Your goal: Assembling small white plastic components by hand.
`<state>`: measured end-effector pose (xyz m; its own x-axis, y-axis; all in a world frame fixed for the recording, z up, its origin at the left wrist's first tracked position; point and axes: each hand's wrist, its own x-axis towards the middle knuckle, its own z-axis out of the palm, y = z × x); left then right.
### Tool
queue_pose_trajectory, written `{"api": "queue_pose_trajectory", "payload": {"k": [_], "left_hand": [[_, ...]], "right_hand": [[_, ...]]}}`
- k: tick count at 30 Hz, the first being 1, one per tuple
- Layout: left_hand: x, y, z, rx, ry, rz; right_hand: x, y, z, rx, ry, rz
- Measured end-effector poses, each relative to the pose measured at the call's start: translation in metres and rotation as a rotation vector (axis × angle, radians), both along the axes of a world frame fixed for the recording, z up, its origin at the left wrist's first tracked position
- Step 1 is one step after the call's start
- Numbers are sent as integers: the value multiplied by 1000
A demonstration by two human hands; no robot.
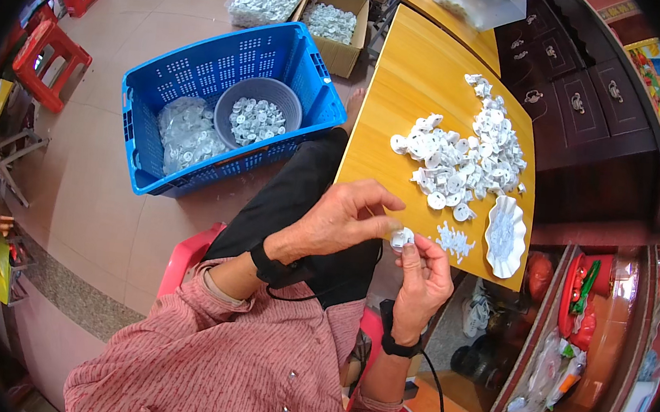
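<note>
Hands meet at the near edge of the yellow worktop (pixel 385 92), with one small round white piece (pixel 402 237) between them. The right hand (pixel 425 264) pinches the piece with its thumb and a finger, from the right and from below. The left hand (pixel 349 217) comes from the other side, with its thumb and pointing finger bent close together at the piece's upper left. I can't tell if those fingers are gripping the piece, just touching it, or holding some tiny thing of their own. The piece looks round, so I can't see a long side on it, and its flat face looks mostly up. A little pile of tiny white bits (pixel 455 243) is on the worktop just to the right of the piece, and the right hand is nearer to it. Past that pile, farther right, is a white dish (pixel 507 270) with a wavy rim. A big heap of white pieces (pixel 461 161) is ahead of both hands and a bit to the right. On the floor to the left, well apart from the hands, a blue basket (pixel 225 57) holds a grey bowl (pixel 260 88) with more white pieces in it.
</note>
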<state>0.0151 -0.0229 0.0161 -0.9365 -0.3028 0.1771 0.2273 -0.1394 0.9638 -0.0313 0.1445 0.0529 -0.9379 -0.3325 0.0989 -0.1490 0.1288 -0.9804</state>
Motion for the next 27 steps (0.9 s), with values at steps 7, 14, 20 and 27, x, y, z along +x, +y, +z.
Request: {"api": "queue_pose_trajectory", "payload": {"k": [7,14,20,27], "left_hand": [[-2,6,-7,-42,27,-71],[-2,5,-5,75,87,-108],[-3,7,-9,107,83,-52],[-4,9,-11,-70,87,54]], "right_hand": [[1,-1,-3,-45,16,15],[2,-7,-7,-31,36,40],[3,-10,-7,7,12,37],[-1,-10,-20,34,-10,65]]}}
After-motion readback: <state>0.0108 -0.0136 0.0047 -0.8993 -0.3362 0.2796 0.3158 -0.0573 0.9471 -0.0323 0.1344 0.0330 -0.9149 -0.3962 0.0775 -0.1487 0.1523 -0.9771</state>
